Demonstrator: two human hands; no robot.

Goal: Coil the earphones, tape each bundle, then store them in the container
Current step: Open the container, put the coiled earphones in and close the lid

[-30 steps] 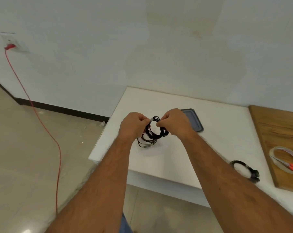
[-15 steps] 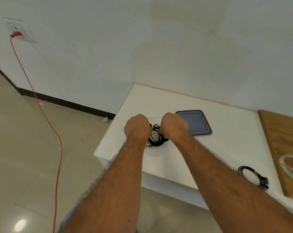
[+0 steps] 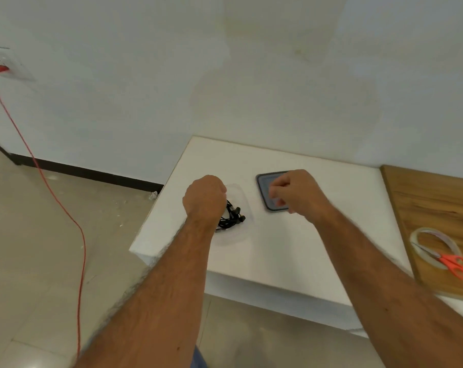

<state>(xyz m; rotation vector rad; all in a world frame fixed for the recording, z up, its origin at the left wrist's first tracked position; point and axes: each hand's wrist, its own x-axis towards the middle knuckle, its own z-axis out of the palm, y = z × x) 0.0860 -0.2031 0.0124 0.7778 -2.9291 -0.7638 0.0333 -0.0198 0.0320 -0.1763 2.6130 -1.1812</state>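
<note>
Two bare hands are seen above a white table (image 3: 291,261). One clear container (image 3: 241,197) is set near the table's left edge, and black coiled earphones (image 3: 231,217) are seen lying inside it; how many bundles are there cannot be told, since the cords overlap and part is hidden. The left hand (image 3: 205,199) is held over the container with its fingers curled downward at the earphones; whether the cords are gripped cannot be told, as the fingertips are hidden behind the knuckles. The right hand (image 3: 295,193) is held apart from the container, over one dark grey lid (image 3: 263,188) lying flat just beside it; the fingers are loosely curled and nothing is held. One wooden board (image 3: 437,208) is placed at the table's right side, and on it one roll of clear tape (image 3: 424,235) and one pair of orange-handled scissors (image 3: 453,265) are laid, the scissors crossing the roll. One red cable (image 3: 52,192) is plugged into one wall socket (image 3: 5,63) at the far left and trails down across the floor.
</note>
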